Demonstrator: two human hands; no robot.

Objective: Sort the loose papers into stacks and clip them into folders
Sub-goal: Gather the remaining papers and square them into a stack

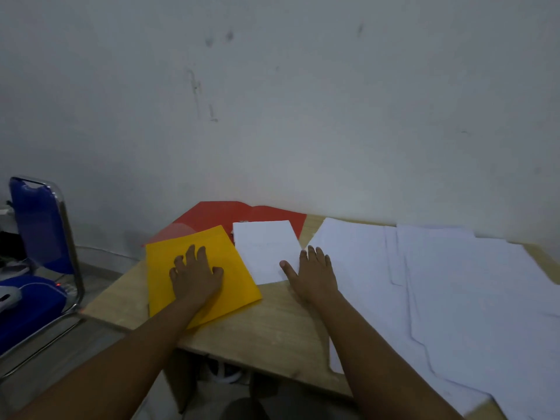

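A yellow folder [236,268] lies on the wooden table [272,322] at the left. My left hand [197,274] rests flat on it with fingers spread. Behind it lies a red folder [224,213] against the wall. A small stack of white paper [263,250] sits partly on the red folder, right of the yellow one. My right hand [312,271] lies on the table at that stack's right edge, thumb touching the sheet, fingers straight. Many loose white sheets [454,298] are spread over the right half of the table.
A blue chair with a chrome frame [42,237] stands left of the table, with a white object on its seat. A grey wall runs right behind the table. The table's front edge is near my forearms.
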